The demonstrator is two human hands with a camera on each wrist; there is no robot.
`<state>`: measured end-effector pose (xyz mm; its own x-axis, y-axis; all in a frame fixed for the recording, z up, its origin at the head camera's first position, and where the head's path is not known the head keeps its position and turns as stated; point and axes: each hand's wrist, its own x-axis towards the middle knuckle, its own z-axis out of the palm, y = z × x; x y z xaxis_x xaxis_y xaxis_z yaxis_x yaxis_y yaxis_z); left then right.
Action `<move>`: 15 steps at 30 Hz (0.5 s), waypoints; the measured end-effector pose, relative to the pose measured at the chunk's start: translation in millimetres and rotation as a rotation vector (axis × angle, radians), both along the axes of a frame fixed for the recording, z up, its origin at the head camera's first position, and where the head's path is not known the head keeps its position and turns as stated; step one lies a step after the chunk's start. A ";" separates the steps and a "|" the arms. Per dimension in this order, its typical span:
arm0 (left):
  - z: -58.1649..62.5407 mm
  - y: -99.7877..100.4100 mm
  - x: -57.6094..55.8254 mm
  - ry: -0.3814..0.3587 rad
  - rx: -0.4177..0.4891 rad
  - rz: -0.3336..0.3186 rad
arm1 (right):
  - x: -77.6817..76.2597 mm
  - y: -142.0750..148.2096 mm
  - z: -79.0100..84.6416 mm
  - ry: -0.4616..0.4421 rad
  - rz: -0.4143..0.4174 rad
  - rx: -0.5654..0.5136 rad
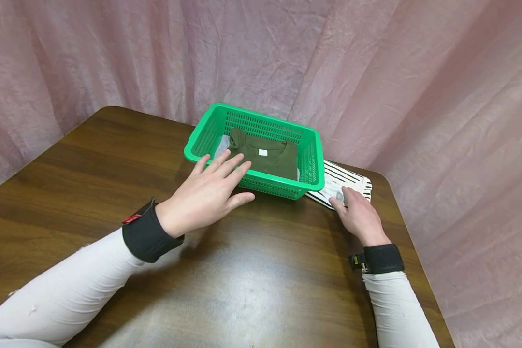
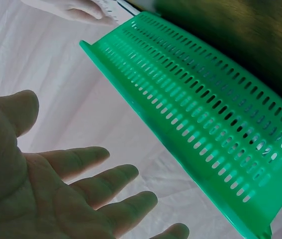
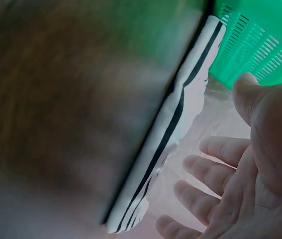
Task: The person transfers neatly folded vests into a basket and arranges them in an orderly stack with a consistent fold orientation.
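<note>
A green plastic basket (image 1: 269, 180) with slotted walls stands near the table's back edge. Inside it lies a folded olive-green T-shirt (image 1: 271, 162) with a white neck label, over some pale cloth. My left hand (image 1: 206, 193) hovers at the basket's near left rim, fingers spread and nothing held; the left wrist view shows its palm apart from the basket wall (image 2: 195, 114). To the right of the basket lies a folded white garment with black stripes (image 1: 345, 179), partly hidden by the basket. Over its near edge is my right hand (image 1: 360, 212), fingers loosely bent, holding nothing.
The brown wooden table (image 1: 252, 270) has rounded back corners. Pink curtains (image 1: 261, 58) hang close behind it and along its right side. Black bands (image 1: 150, 234) circle both wrists.
</note>
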<state>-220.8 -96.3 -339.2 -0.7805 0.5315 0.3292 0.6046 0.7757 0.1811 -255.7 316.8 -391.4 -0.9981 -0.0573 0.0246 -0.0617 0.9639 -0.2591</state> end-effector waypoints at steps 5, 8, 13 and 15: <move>0.3 2.0 1.9 -0.005 0.005 -0.005 | -0.8 -0.2 -1.8 -0.002 0.007 0.017; 0.4 3.1 2.5 -0.017 0.010 -0.009 | -0.9 -0.7 -1.5 -0.009 0.018 0.029; -0.4 4.4 2.9 -0.019 0.010 -0.015 | -1.1 -2.0 -1.7 -0.025 0.038 0.052; -0.6 4.9 3.3 -0.017 0.006 -0.017 | -0.9 -2.4 -1.9 -0.043 0.049 0.060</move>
